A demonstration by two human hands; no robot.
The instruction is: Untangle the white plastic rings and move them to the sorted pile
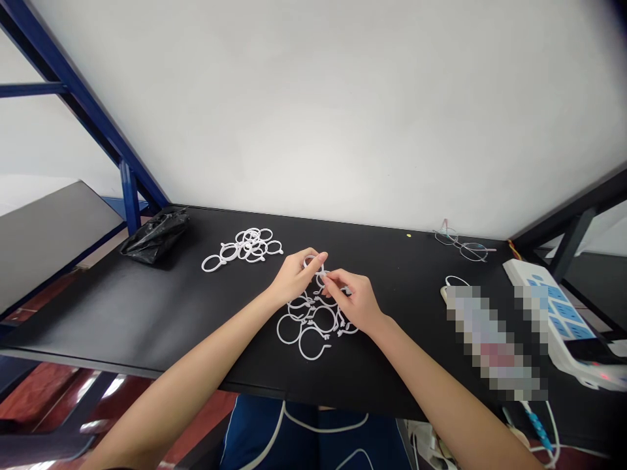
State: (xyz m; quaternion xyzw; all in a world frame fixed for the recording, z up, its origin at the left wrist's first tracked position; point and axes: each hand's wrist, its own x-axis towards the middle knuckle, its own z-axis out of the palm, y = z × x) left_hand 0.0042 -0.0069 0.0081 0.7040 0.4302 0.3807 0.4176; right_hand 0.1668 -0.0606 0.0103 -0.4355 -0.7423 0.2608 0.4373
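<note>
"Where is the little ring?"

"The white plastic curtain ring [311, 262] is up in the air, right between the two hands. It isn't on the table. It looks like it stands on its edge, but it's hard to see."

"Which hand is closer?"

"The left hand [294, 277] — its thumb and fingers pinch the ring. The right hand [353, 301] is just beside it, with its fingers bent in. I can't tell if they hold the ring too."

"What's under the hands?"

"A tangled pile of rings [300, 346] on the black table [122, 313]. Off to the left, there's a second pile of rings [252, 245], then a black plastic bag [155, 236]. Far right, there are glasses [473, 251] and a power strip [568, 313]."
</note>
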